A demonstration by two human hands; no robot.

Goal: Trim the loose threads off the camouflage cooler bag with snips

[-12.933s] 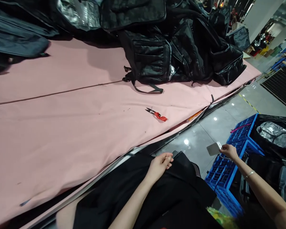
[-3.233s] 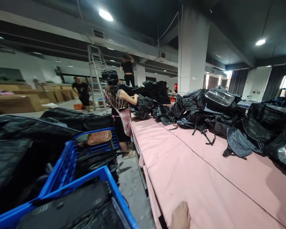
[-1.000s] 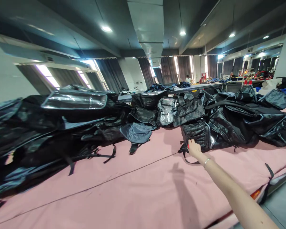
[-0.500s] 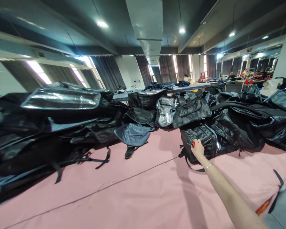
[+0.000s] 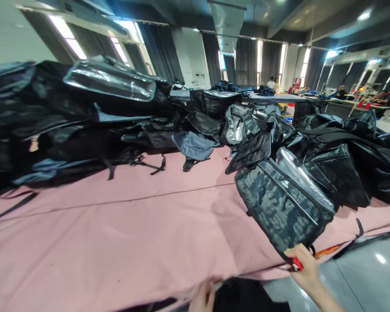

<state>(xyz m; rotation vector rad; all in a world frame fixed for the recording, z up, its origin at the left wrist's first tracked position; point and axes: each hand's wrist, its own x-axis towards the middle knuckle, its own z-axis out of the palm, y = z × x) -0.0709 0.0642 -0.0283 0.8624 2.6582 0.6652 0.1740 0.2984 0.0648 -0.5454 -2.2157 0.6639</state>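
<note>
My right hand (image 5: 303, 264) is closed on the lower corner of a dark camouflage backpack (image 5: 282, 201), near the front edge of the pink-covered table. A small red object (image 5: 298, 263), its kind unclear, shows in the same hand against the palm. The backpack lies tilted, with a silvery lining (image 5: 303, 173) visible at its open upper side. At the bottom of the view, my left hand (image 5: 203, 298) is by the table edge, beside dark cloth (image 5: 243, 297). Motion blurs its fingers, and I see nothing held in it.
Heaps of dark bags (image 5: 117, 112) run along the far side of the pink table cover (image 5: 123, 242), several with silvery linings and loose straps. An orange item (image 5: 326, 251) is at the front edge. Grey floor (image 5: 360, 277) shows at right. People and worktables stand in the background.
My right hand has drawn the camouflage backpack toward me, from the pile to the front edge. My left hand has come into view at the bottom. The view has tipped downward.
</note>
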